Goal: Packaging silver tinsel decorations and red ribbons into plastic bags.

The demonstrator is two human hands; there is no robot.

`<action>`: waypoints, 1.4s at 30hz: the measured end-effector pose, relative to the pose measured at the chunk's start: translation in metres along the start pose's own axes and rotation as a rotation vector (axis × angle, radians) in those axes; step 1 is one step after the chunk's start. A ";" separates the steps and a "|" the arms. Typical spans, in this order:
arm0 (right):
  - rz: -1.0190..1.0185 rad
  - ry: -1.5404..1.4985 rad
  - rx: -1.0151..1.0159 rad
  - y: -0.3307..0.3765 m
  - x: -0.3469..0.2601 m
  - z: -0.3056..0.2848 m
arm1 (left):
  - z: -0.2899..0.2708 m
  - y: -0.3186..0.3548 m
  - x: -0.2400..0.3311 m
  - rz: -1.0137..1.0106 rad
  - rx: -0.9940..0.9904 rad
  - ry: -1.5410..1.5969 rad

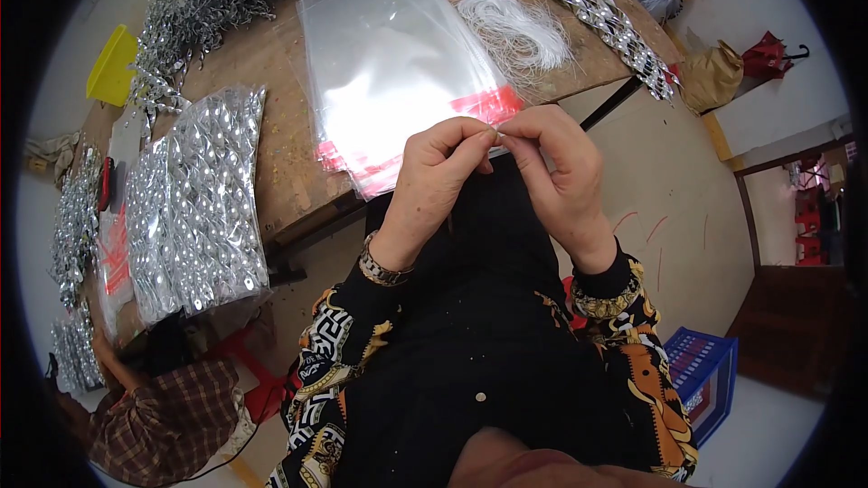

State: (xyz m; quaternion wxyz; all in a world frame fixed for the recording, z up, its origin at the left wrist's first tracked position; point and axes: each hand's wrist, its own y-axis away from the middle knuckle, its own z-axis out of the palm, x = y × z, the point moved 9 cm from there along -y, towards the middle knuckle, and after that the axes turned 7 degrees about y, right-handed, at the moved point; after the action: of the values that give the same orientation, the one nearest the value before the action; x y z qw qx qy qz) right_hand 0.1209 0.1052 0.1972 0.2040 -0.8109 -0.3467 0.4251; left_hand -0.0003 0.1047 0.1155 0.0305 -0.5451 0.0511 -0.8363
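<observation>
My left hand [432, 183] and my right hand [568, 183] meet in front of my body, thumbs and forefingers pinched together tip to tip. Something small and pale shows between the fingertips, too tiny to make out. Just beyond my hands lies a stack of clear plastic bags [380, 54] with red strips along the near edge. To the right of the bags is a loose hank of white string [515, 29]. A bundle of silver twisted ornaments [619, 36] rests at the table's right edge.
The wooden table [280, 163] holds a heap of silver ornaments [217, 0] at the back and bagged silver ornaments [212, 199] at left. A yellow container [112, 65] stands far left. A co-worker in a plaid shirt [172, 425] is lower left. A blue crate [703, 375] sits right.
</observation>
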 end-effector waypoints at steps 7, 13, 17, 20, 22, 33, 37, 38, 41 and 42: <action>-0.052 0.130 0.037 0.001 -0.001 0.004 | 0.002 0.001 0.001 0.010 -0.006 -0.004; -0.082 0.165 0.049 0.001 -0.005 0.004 | 0.002 0.001 0.001 0.011 -0.013 -0.016; -0.070 0.180 0.041 0.002 -0.004 0.004 | 0.004 0.001 0.000 0.008 -0.046 -0.008; -0.073 0.192 0.040 0.002 -0.005 0.003 | 0.005 0.001 0.000 0.032 -0.055 -0.060; -0.054 0.206 0.027 0.001 -0.004 0.004 | 0.003 0.000 -0.002 0.035 -0.062 -0.083; -0.099 0.312 0.057 0.003 -0.007 0.006 | 0.004 0.002 0.000 0.131 -0.036 -0.338; -0.134 0.317 0.102 0.005 -0.009 0.006 | 0.002 0.002 0.001 0.130 0.046 -0.215; -0.134 0.317 0.102 0.005 -0.008 0.007 | 0.002 0.002 0.000 0.114 0.046 -0.184; -0.135 0.318 0.113 0.006 -0.007 0.008 | 0.001 0.001 -0.003 0.063 0.040 -0.148; -0.141 0.316 0.120 0.006 -0.007 0.008 | 0.001 0.001 -0.003 0.062 0.041 -0.148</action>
State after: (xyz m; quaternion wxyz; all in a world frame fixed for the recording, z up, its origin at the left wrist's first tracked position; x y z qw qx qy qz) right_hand 0.1142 0.0963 0.1927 0.3334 -0.8277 -0.3401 0.2969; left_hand 0.0019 0.1039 0.1130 0.0712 -0.6028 0.0486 -0.7933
